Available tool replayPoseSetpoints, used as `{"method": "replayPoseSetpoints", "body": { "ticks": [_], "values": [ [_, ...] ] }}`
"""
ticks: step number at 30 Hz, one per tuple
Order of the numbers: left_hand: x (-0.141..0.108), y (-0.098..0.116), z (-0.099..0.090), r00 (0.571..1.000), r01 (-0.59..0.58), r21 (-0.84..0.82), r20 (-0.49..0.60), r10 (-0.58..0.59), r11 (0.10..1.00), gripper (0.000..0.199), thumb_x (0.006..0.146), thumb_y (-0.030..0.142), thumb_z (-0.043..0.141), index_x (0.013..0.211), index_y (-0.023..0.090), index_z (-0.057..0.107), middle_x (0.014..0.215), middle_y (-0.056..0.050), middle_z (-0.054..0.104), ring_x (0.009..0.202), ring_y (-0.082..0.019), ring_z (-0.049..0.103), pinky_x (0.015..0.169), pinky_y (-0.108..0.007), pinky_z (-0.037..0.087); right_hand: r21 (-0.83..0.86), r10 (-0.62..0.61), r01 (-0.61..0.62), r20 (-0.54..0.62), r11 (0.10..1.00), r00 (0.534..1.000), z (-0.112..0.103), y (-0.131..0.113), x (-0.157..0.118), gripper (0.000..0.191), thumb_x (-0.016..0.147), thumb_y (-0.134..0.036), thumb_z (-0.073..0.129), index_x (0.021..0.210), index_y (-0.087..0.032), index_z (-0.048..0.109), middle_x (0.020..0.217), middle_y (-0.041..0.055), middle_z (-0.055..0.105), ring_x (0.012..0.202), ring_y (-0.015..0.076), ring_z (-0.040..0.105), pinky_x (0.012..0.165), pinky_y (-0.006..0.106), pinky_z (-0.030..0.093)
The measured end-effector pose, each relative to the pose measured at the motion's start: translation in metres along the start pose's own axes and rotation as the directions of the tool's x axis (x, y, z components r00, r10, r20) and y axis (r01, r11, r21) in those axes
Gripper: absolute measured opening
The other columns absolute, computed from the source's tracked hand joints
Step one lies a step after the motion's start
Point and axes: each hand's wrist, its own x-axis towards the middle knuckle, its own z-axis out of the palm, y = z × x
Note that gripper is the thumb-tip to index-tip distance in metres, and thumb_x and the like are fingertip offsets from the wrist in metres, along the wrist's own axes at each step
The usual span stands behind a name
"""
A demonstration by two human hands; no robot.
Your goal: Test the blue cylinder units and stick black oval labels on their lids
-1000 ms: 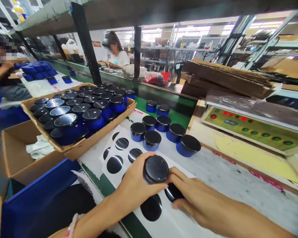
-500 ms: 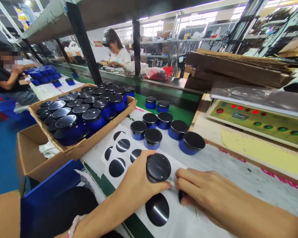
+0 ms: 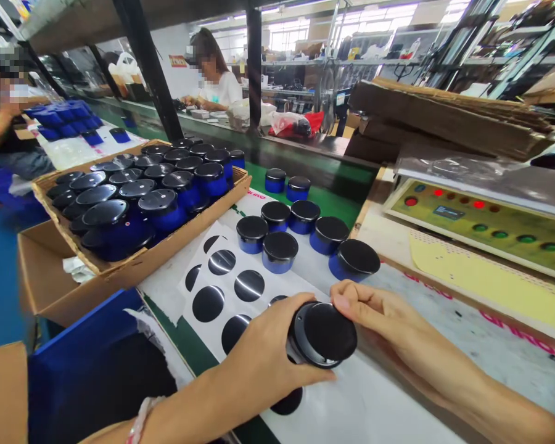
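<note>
My left hand (image 3: 263,348) is closed around a round, black-topped piece (image 3: 298,324), its body mostly hidden by the fingers. Over that top lies a black round sticker (image 3: 332,332), set off toward the right. The thumb and forefinger of my right hand (image 3: 382,314) pinch the sticker's upper right edge. Whether its face touches the top I cannot tell. Beneath the hands a white sheet (image 3: 229,297) bears several more black round stickers. Just beyond stand several blue pieces with black tops, one of them a squat cylinder (image 3: 280,250).
At left, a cardboard tray (image 3: 173,237) full of blue, black-topped pieces rests over an open box (image 3: 41,265). A control panel (image 3: 462,216) with lit lamps stands at right, below stacked cardboard (image 3: 444,117). Two people sit farther back. A blue bin (image 3: 86,330) is at lower left.
My right hand has come up from the sheet with a black sticker and brought it over the piece's top. My left hand and the piece have shifted slightly right and down.
</note>
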Motion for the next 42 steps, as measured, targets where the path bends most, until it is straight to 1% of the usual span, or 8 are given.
{"method": "replayPoseSetpoints", "body": {
  "ticks": [2, 4, 10, 22, 28, 33, 37, 42],
  "values": [
    [0.000, 0.000, -0.001, 1.000, -0.019, 0.001, -0.003, 0.019, 1.000, 0.071, 0.060, 0.028, 0.083, 0.121, 0.031, 0.046, 0.120, 0.003, 0.060, 0.107, -0.021, 0.058, 0.092, -0.033, 0.047, 0.008, 0.016, -0.016, 0.000, 1.000, 1.000, 0.000, 0.002, -0.001, 0.031, 0.086, -0.047, 0.056, 0.076, -0.018, 0.055, 0.078, -0.0008, 0.047, 0.071, 0.0123, 0.043, 0.064, 0.025, 0.039],
    [0.000, 0.000, -0.001, 0.999, -0.035, -0.010, -0.011, 0.035, 0.999, 0.071, 0.061, 0.025, 0.082, 0.121, 0.032, 0.047, 0.118, 0.004, 0.061, 0.105, -0.020, 0.059, 0.090, -0.031, 0.048, -0.036, 0.005, -0.005, -0.013, 0.999, 1.000, -0.001, 0.002, -0.003, 0.031, 0.087, -0.048, 0.053, 0.078, -0.018, 0.055, 0.079, -0.0003, 0.046, 0.073, 0.0130, 0.043, 0.065, 0.026, 0.040],
    [-0.001, 0.000, -0.001, 0.997, -0.073, -0.011, -0.024, 0.073, 0.997, 0.068, 0.061, 0.027, 0.082, 0.120, 0.031, 0.047, 0.119, 0.005, 0.060, 0.106, -0.018, 0.058, 0.092, -0.029, 0.046, -0.240, -0.129, 0.113, -0.052, 0.964, 0.990, 0.003, 0.001, -0.006, 0.035, 0.089, -0.049, 0.049, 0.073, -0.019, 0.054, 0.084, 0.0014, 0.048, 0.076, 0.0137, 0.047, 0.068, 0.026, 0.044],
    [0.001, -0.001, 0.000, 0.995, -0.095, 0.005, -0.034, 0.095, 0.995, 0.067, 0.062, 0.027, 0.082, 0.119, 0.033, 0.047, 0.117, 0.006, 0.061, 0.103, -0.018, 0.059, 0.087, -0.028, 0.047, -0.335, -0.187, 0.154, -0.067, 0.930, 0.980, 0.007, 0.003, -0.003, 0.036, 0.090, -0.048, 0.048, 0.069, -0.020, 0.053, 0.083, 0.0013, 0.050, 0.075, 0.0137, 0.050, 0.066, 0.026, 0.045],
    [-0.001, 0.001, -0.001, 0.998, -0.058, -0.011, -0.022, 0.058, 0.998, 0.068, 0.062, 0.025, 0.081, 0.121, 0.034, 0.046, 0.117, 0.007, 0.061, 0.103, -0.017, 0.059, 0.087, -0.027, 0.048, -0.471, -0.275, 0.195, -0.106, 0.860, 0.956, 0.008, 0.005, -0.004, 0.035, 0.091, -0.046, 0.047, 0.067, -0.020, 0.049, 0.084, 0.0013, 0.052, 0.077, 0.0147, 0.052, 0.069, 0.028, 0.044],
    [-0.003, 0.000, -0.001, 0.999, -0.046, -0.013, -0.026, 0.046, 0.999, 0.068, 0.063, 0.026, 0.081, 0.121, 0.032, 0.046, 0.117, 0.005, 0.062, 0.103, -0.019, 0.060, 0.087, -0.029, 0.048, -0.591, -0.387, 0.255, -0.105, 0.765, 0.916, 0.009, 0.010, -0.004, 0.029, 0.092, -0.040, 0.047, 0.070, -0.021, 0.048, 0.085, 0.0017, 0.053, 0.079, 0.0157, 0.052, 0.069, 0.029, 0.043],
    [-0.003, 0.000, 0.001, 0.998, -0.060, -0.003, -0.033, 0.060, 0.998, 0.069, 0.063, 0.027, 0.081, 0.122, 0.033, 0.045, 0.118, 0.006, 0.061, 0.105, -0.017, 0.059, 0.090, -0.027, 0.048, -0.633, -0.428, 0.284, -0.084, 0.721, 0.900, 0.009, 0.013, -0.004, 0.025, 0.093, -0.036, 0.047, 0.072, -0.022, 0.048, 0.086, 0.0024, 0.053, 0.078, 0.0160, 0.052, 0.068, 0.029, 0.042],
    [-0.003, -0.001, 0.002, 0.996, -0.075, 0.023, -0.039, 0.076, 0.997, 0.068, 0.065, 0.028, 0.080, 0.122, 0.034, 0.044, 0.116, 0.007, 0.062, 0.101, -0.017, 0.061, 0.086, -0.026, 0.050, -0.663, -0.471, 0.303, -0.085, 0.684, 0.878, 0.012, 0.014, -0.004, 0.023, 0.093, -0.031, 0.047, 0.072, -0.022, 0.044, 0.083, 0.0018, 0.052, 0.075, 0.0147, 0.052, 0.065, 0.027, 0.042]
  ]
}}
